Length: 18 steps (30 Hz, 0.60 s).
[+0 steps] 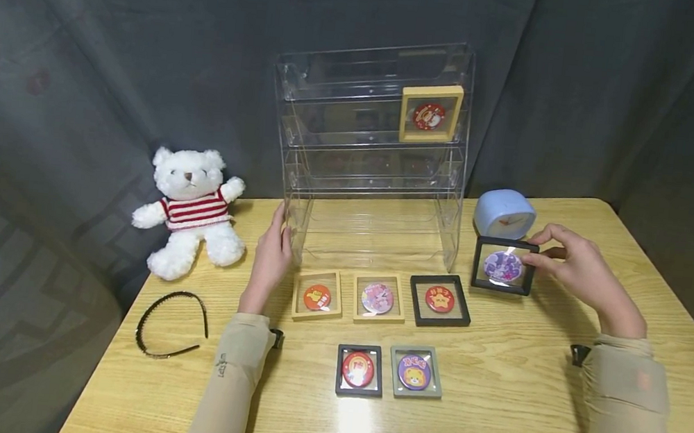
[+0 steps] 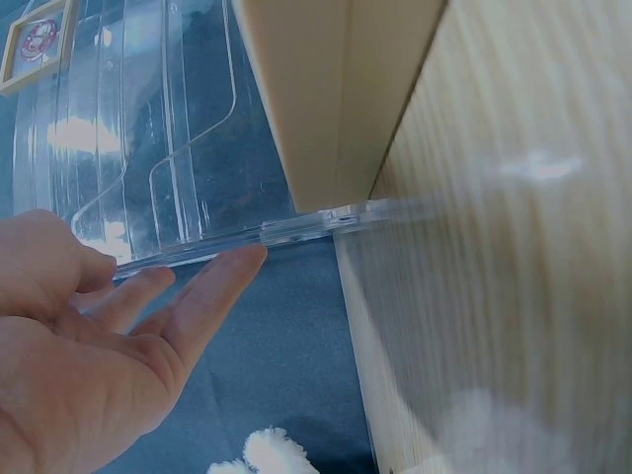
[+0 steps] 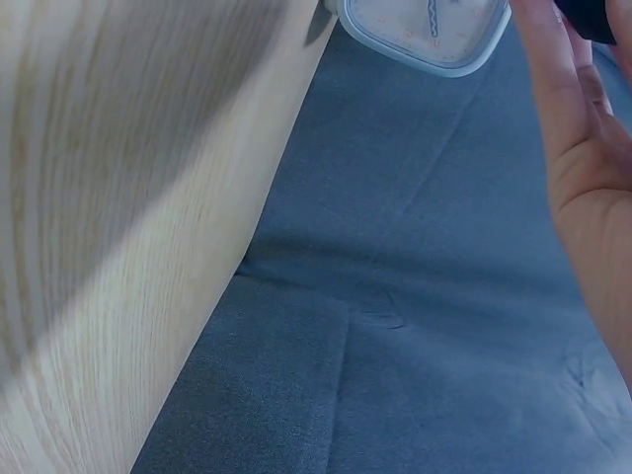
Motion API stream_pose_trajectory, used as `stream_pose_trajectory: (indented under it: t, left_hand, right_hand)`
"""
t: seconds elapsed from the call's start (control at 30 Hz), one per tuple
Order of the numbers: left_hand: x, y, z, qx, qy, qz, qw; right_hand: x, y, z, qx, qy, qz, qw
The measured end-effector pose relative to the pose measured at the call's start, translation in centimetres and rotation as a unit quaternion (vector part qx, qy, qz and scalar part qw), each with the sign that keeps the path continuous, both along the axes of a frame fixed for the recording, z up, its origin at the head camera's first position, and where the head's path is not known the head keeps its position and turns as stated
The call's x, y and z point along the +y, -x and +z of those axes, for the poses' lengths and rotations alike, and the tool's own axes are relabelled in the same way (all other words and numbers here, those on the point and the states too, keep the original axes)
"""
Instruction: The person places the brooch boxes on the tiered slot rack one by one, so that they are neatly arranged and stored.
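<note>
My right hand (image 1: 577,266) pinches the right edge of a black display frame (image 1: 475,264) with a purple badge inside, held upright in front of the blue clock. In the right wrist view only a dark corner of the frame (image 3: 591,15) shows beside the fingers. My left hand (image 1: 270,258) is at the lower left side of a clear tiered display rack (image 1: 362,193). Seen from the left wrist, its fingers (image 2: 212,296) lie extended along the rack's side edge. A yellow frame with a red badge (image 1: 430,115) stands at the right on an upper tier.
Before the rack lie two yellow frames (image 1: 316,315) (image 1: 378,317) and a black frame (image 1: 440,321). Nearer are a dark frame (image 1: 358,392) and a grey-green frame (image 1: 418,393). A white teddy bear (image 1: 190,212) and black headband (image 1: 145,319) are left; a blue clock (image 1: 499,203) stands right.
</note>
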<state>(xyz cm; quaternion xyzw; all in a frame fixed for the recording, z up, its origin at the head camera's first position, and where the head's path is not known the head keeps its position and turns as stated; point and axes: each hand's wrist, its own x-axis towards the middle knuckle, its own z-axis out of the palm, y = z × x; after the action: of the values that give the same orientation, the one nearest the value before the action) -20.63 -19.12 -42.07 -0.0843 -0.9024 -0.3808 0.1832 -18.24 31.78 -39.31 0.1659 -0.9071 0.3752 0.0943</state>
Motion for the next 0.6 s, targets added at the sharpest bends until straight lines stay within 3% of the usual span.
stream_pose_trajectory:
  t: [0.6]
  left_hand:
    - [-0.1, 0.1, -0.2, -0.011, -0.006, 0.002, 0.9999]
  right_hand:
    - [-0.6, -0.6, 1.1, 0.039, 0.041, 0.011, 0.9983]
